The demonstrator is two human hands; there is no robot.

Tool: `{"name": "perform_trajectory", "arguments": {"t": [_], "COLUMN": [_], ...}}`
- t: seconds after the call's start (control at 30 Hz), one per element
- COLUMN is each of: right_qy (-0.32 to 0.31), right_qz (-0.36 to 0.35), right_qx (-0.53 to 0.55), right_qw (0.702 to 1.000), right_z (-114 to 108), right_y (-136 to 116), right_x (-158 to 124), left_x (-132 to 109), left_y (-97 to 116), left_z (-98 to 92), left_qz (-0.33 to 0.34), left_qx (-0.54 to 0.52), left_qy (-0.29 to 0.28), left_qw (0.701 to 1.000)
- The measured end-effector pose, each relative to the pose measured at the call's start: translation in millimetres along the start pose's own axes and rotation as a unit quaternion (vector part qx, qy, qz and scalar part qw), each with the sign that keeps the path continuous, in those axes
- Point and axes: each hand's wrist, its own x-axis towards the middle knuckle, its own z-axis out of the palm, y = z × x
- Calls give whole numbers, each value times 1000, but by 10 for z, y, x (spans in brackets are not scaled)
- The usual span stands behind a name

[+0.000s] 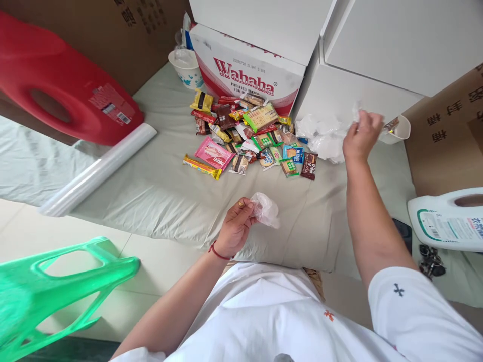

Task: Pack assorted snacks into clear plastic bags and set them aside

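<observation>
My left hand [234,227] is closed on a small crumpled clear plastic bag [265,208], held low over the pale green sheet [158,186]. My right hand [361,137] is raised to the right of a heap of wrapped snacks [249,136], its fingers pinched on a thin clear piece of plastic [355,111]. Just left of that hand lies a pile of clear plastic bags [322,136]. The snacks lie in front of a Wahaha carton [245,70].
A red jug [64,80] and a roll of clear film [98,171] lie at the left. A green plastic stool [56,286] is at the lower left. White boxes [377,50], a small white cup [400,130] and a white detergent bottle [449,221] stand at the right. A paper cup [185,68] is near the carton.
</observation>
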Motion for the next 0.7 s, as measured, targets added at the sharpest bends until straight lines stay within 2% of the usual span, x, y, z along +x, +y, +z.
{"name": "perform_trajectory", "arguments": {"t": [0.07, 0.1, 0.17, 0.23, 0.27, 0.3, 0.33, 0.37, 0.43, 0.5, 0.63, 0.7], "right_qy": [-112, -128, -64, 14, -20, -90, -190, -250, -315, -336, -315, -315], "right_qz": [29, 24, -24, -83, -104, -122, -135, -131, -97, -26, 143, 182], "right_qx": [-3, 2, 29, 107, 173, 247, 300, 335, 384, 416, 472, 485], "right_qw": [993, 992, 997, 991, 979, 957, 925, 899, 863, 845, 811, 795], "right_z": [65, 48, -86, -300, -405, -492, -552, -581, -562, -493, -422, -446], "right_y": [-89, -152, -329, -568, -703, -840, -972, -1091, -1260, -1321, -1220, -1154], "right_x": [128, 100, -152, -626, -916, -1215, -1506, -1770, -2167, -2364, -2343, -2267], "left_x": [-4, -2, 12, 42, 61, 82, 103, 124, 165, 205, 286, 319], "left_y": [14, 20, 23, 19, 16, 13, 12, 13, 18, 24, 15, 1], "left_z": [3, 2, -5, -5, 1, 11, 26, 45, 81, 101, 41, -18], "left_qz": [5, 10, 18, 18, 14, 9, 2, -3, -10, -17, -28, -24], "left_qx": [-10, -16, -28, -44, -54, -64, -73, -78, -79, -76, -100, -116], "left_qy": [1, 4, 13, 27, 33, 37, 37, 34, 21, 15, 58, 83], "left_qw": [1000, 1000, 999, 998, 998, 997, 997, 996, 997, 997, 993, 990]}}
